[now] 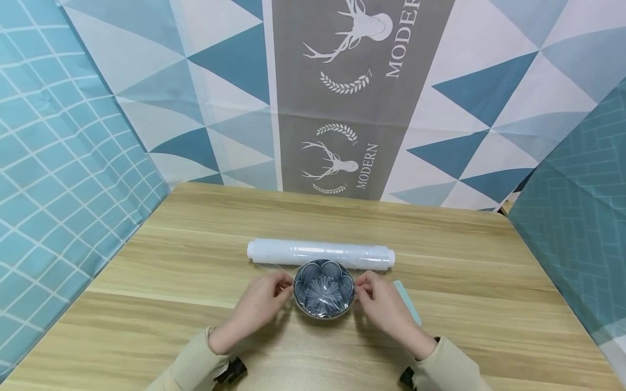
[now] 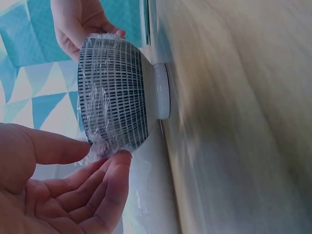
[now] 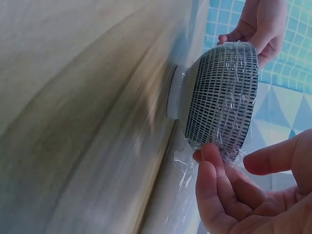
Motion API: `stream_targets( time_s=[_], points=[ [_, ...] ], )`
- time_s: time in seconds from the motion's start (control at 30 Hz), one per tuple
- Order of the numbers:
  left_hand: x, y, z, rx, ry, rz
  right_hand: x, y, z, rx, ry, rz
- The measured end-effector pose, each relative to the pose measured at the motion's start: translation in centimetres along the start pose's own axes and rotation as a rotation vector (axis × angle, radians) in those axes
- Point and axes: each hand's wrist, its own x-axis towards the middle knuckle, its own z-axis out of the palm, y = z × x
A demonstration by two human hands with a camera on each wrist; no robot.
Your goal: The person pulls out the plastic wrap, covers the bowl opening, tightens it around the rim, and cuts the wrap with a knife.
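A small bowl point(image 1: 324, 293) with a dark petal-patterned inside stands upright on the table, clear cling film point(image 2: 105, 97) stretched over its top and down its dashed outer wall. At the bowl's left side my left hand point(image 1: 266, 296) pinches bunched film between thumb and curled fingers. Across from it, my right hand point(image 1: 383, 304) has its curled fingertips against the film at the bowl's wall, thumb close to the film's loose edge. Just behind the bowl lies a roll of cling film point(image 1: 318, 252), sideways to me.
A light teal, flat, slim tool point(image 1: 408, 303) lies by my right hand, partly hidden by it. The wood-grain table point(image 1: 195, 260) is bordered by a patterned cloth backdrop point(image 1: 235, 108) behind and blue tiled-print sheets point(image 1: 63, 163) at the sides.
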Motion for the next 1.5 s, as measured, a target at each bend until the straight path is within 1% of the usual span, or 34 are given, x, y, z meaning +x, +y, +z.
stream_targets(
  time_s=[0.1, 0.27, 0.37, 0.57, 0.77, 0.83, 0.9, 1.03, 1.17, 1.27, 1.4, 1.5],
  points=[
    [0.0, -0.1, -0.2, 0.017, 0.006, -0.010, 0.0, 0.2, -0.1, 0.023, -0.003, 0.014],
    [0.1, -0.4, -0.3, 0.035, 0.008, -0.041, 0.1, 0.8, -0.2, 0.005, 0.024, 0.023],
    [0.2, -0.5, -0.1, 0.043, 0.010, -0.039, 0.2, 1.0, -0.2, -0.009, 0.025, 0.031],
    [0.4, -0.4, 0.1, 0.056, 0.017, -0.024, 0.3, 0.9, -0.1, -0.040, 0.027, -0.023],
    [0.5, -0.2, 0.3, 0.036, 0.013, -0.015, 0.5, 0.8, 0.3, -0.079, 0.029, -0.068],
    [0.5, -0.2, 0.4, 0.033, 0.014, -0.009, 0.5, 0.8, 0.5, -0.109, 0.041, -0.086],
    [0.5, -0.3, 0.4, 0.024, 0.013, 0.002, 0.4, 0.8, 0.6, -0.125, 0.044, -0.087],
    [0.6, -0.6, 0.5, -0.012, -0.007, 0.019, 0.4, 0.9, 0.9, -0.120, 0.037, -0.085],
    [0.6, -0.9, 0.4, -0.067, -0.042, 0.022, 0.5, 1.2, 1.2, -0.068, 0.010, -0.057],
    [0.6, -0.9, 0.3, -0.095, -0.053, 0.025, 0.6, 1.3, 1.2, -0.034, -0.014, -0.053],
    [0.6, -0.9, 0.1, -0.081, -0.071, 0.035, 0.6, 1.5, 1.1, -0.050, -0.033, -0.093],
    [0.5, -0.8, -0.3, -0.068, -0.099, 0.012, 0.5, 1.6, 0.7, -0.085, -0.046, -0.128]
  ],
)
